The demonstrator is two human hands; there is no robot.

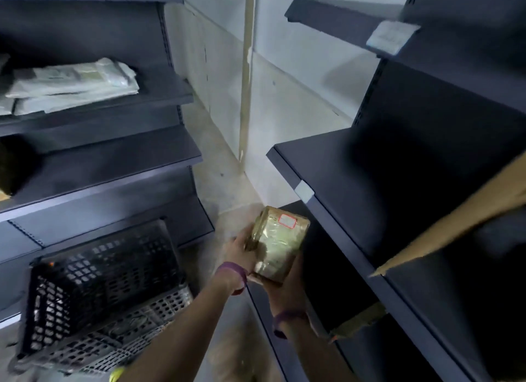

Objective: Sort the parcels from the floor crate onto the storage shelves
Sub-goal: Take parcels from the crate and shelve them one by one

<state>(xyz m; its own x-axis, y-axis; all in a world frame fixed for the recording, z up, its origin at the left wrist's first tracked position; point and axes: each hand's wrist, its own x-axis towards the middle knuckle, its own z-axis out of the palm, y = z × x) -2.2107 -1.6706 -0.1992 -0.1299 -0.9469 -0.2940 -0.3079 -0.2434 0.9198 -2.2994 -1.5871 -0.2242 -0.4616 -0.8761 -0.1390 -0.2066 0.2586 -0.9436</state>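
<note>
A small box parcel (277,243), wrapped in shiny tape with a red-bordered label on top, is held between both my hands in front of the right shelf unit. My left hand (242,248) grips its left side and my right hand (287,287) supports it from below. The black perforated floor crate (99,282) sits at lower left, tilted, on a grey crate. The right unit's middle shelf (355,188) is dark and bare near its front edge.
The left shelf unit (113,159) holds pale plastic mailer bags (74,83) on an upper shelf. A large cardboard piece (455,222) leans on the right shelf. Another brown parcel (361,319) lies on the lower right shelf. A concrete floor strip runs between the units.
</note>
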